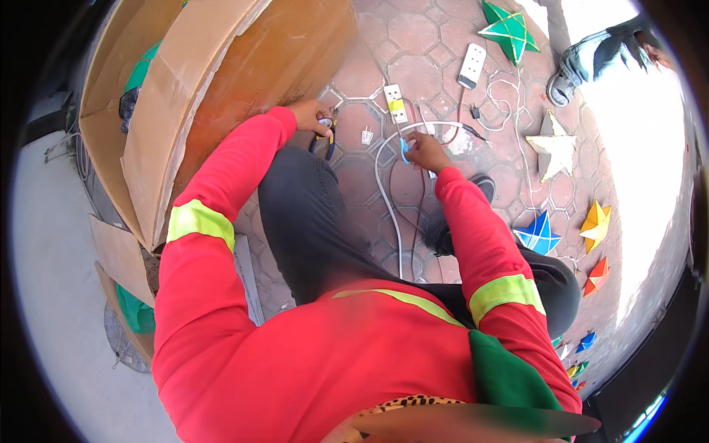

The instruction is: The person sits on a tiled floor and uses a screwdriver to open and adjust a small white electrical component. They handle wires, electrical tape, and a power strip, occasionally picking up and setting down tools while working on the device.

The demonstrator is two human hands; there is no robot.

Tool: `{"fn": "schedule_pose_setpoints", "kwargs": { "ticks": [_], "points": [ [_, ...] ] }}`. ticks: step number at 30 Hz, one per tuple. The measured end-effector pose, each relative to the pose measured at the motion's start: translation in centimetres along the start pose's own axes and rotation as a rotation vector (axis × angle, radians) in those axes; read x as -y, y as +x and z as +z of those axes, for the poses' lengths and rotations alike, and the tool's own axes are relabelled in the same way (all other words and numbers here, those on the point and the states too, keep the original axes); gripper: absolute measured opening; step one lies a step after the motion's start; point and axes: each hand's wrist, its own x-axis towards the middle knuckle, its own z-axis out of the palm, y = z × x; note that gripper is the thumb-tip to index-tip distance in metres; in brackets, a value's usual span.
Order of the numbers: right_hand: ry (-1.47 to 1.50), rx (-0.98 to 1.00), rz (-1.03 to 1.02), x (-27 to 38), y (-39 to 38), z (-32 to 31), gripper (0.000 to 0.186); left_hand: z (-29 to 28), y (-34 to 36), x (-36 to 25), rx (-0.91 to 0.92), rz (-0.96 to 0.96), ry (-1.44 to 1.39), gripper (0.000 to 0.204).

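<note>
I sit on a red paved floor in red sleeves with yellow reflective bands. My left hand [312, 117] grips pliers [327, 135] with dark blue and yellow handles, next to the cardboard box. My right hand [427, 153] holds a white cable [384, 188] near its end, where something light blue shows at my fingers. The cable loops down toward my knee. A small white plug [367, 136] lies between my hands. A white socket strip with a yellow label [396, 103] lies just beyond them.
A large open cardboard box [192, 96] stands at the left. A second white socket block [473, 65] and thin wires [509, 96] lie farther off. Paper stars, green [509, 31], cream [555, 146], blue [538, 235] and orange [595, 225], lie at the right. Another person's shoe [565, 85] shows at top right.
</note>
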Motion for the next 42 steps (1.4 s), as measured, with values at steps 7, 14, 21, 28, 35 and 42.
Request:
{"fn": "schedule_pose_setpoints", "kwargs": {
  "ticks": [7,14,21,28,35,42],
  "points": [
    [-0.325,0.089,-0.125,-0.7,-3.7,15.6,0.04,10.2,-4.3,8.4,-0.245,0.097,0.031,0.053],
    [-0.265,0.157,-0.165,0.1,-4.1,17.7,0.034,17.5,-7.2,12.7,-0.332,-0.143,-0.092,0.046],
    [-0.015,-0.219,-0.191,0.9,-2.3,12.2,0.02,11.7,-3.0,5.1,-0.296,-0.164,-0.874,0.042],
    [0.912,-0.356,-0.35,12.0,0.7,3.8,0.025,0.4,0.2,-5.1,-0.284,0.184,-0.757,0.049],
    [0.634,-0.456,-0.443,17.9,-0.3,-5.2,0.027,-4.2,0.6,-13.9,-0.392,0.334,-0.536,0.056],
    [0.453,-0.636,-0.512,20.0,-2.3,-11.4,0.01,-7.2,0.6,-21.5,-0.674,0.489,-0.082,0.054]
  ]
}}
